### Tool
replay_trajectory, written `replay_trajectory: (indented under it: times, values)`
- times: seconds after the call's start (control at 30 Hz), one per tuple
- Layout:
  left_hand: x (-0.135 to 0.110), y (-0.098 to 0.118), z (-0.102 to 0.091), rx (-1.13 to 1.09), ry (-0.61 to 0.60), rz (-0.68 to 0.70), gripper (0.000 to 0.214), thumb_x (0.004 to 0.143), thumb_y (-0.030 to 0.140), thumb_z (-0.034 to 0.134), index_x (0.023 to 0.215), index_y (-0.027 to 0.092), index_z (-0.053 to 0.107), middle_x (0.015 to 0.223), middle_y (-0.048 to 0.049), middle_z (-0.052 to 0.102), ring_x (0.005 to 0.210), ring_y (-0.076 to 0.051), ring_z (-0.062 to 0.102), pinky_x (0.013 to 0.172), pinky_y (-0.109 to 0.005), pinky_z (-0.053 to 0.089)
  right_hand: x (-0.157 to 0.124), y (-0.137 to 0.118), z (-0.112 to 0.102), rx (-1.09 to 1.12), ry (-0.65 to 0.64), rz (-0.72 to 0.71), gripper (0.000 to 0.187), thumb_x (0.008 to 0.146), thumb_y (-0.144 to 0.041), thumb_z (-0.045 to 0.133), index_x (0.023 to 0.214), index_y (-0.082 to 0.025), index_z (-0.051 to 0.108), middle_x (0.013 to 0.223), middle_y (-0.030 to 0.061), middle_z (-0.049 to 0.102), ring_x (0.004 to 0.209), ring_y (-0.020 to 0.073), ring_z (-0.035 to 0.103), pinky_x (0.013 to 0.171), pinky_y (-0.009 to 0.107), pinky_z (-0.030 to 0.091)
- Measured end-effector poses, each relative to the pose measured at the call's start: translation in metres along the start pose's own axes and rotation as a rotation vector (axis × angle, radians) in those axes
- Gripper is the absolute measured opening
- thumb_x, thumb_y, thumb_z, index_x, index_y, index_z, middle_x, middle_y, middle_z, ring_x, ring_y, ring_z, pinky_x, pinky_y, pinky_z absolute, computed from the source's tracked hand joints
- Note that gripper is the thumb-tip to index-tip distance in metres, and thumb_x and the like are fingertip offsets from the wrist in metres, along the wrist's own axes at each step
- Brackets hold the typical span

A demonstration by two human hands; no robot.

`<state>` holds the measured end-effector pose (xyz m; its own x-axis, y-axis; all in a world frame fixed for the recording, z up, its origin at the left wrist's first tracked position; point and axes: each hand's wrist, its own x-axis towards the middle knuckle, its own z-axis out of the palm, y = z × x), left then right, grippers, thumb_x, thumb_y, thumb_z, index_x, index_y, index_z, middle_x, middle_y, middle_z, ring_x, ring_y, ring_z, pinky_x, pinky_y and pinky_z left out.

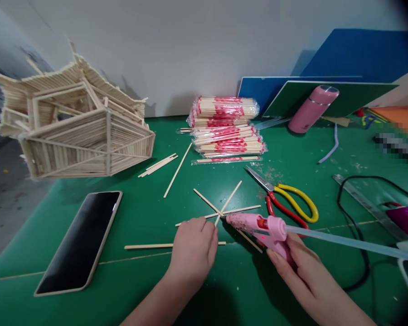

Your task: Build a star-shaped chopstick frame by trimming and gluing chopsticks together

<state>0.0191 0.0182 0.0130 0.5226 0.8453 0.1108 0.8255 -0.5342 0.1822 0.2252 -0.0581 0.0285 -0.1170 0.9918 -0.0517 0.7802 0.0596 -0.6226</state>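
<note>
Several thin wooden chopsticks [243,210] lie crossed in a star shape on the green table. My left hand [193,246] is closed over the near left side of the star, holding a chopstick down; its fingertips are hidden. In my right hand [306,267] is a pink hot glue gun [274,228], its nozzle beside the crossing point. A long translucent glue stick [343,243] juts from the gun's back. Another chopstick [146,246] passes beneath my left hand. Scissors [275,188] with red and yellow handles lie open just beyond the gun.
A stick-built house model [108,140] stands back left, with a phone [80,244] before it. Wrapped chopstick packs [229,140] are piled at the wall. Loose sticks [159,164] lie nearby. Right are a pink bottle [313,109], a ruler [370,206] and a black cable [352,217].
</note>
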Motion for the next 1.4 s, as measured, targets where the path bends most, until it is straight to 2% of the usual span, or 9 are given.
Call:
replay_trajectory:
  times: [0.23,0.5,0.77,1.03,1.4]
  values:
    - [0.0025,0.0014,-0.003,-0.01,-0.073,-0.056,0.021,0.08,0.018,0.039,0.065,0.017,0.054,0.064,-0.0041,0.056,0.06,-0.018,0.051,0.055,-0.03,0.033,-0.0018,-0.0014,0.0003,-0.075,-0.014,-0.035,0.033,0.085,-0.027,0.036,0.117,-0.021,0.039,0.113,0.0095,0.056,0.101,0.0203,0.054,0.084,0.028,0.045]
    - [0.002,0.0013,-0.0024,-0.027,-0.161,-0.106,0.025,0.083,0.021,0.034,0.068,0.017,0.054,0.068,-0.0048,0.056,0.064,-0.019,0.05,0.058,-0.032,0.032,-0.0013,-0.0005,0.0015,-0.106,0.029,-0.061,0.034,0.086,-0.026,0.036,0.12,-0.019,0.036,0.115,0.01,0.055,0.103,0.0181,0.053,0.086,0.027,0.044]
    - [0.0016,0.0014,-0.0013,-0.03,-0.164,-0.113,0.025,0.083,0.021,0.034,0.069,0.017,0.054,0.068,-0.005,0.056,0.065,-0.02,0.05,0.059,-0.033,0.032,-0.0036,0.0024,0.0039,-0.128,0.016,-0.069,0.037,0.086,-0.026,0.036,0.123,-0.02,0.032,0.115,0.0098,0.055,0.105,0.0172,0.052,0.086,0.028,0.044]
    - [0.0012,0.0,-0.0003,-0.035,-0.164,-0.118,0.025,0.083,0.022,0.034,0.069,0.017,0.054,0.07,-0.0047,0.056,0.066,-0.021,0.05,0.059,-0.033,0.032,-0.006,0.0064,0.0062,-0.16,0.056,-0.096,0.033,0.086,-0.025,0.039,0.119,-0.023,0.035,0.109,0.0052,0.057,0.102,0.0157,0.053,0.088,0.025,0.042]
    - [0.0033,0.0019,-0.0023,-0.032,-0.172,-0.12,0.024,0.082,0.021,0.035,0.068,0.018,0.055,0.068,-0.0046,0.056,0.065,-0.02,0.05,0.059,-0.033,0.032,-0.0053,0.004,0.0054,-0.137,0.037,-0.09,0.029,0.085,-0.026,0.038,0.114,-0.022,0.038,0.107,0.0069,0.058,0.099,0.0166,0.055,0.085,0.026,0.044]
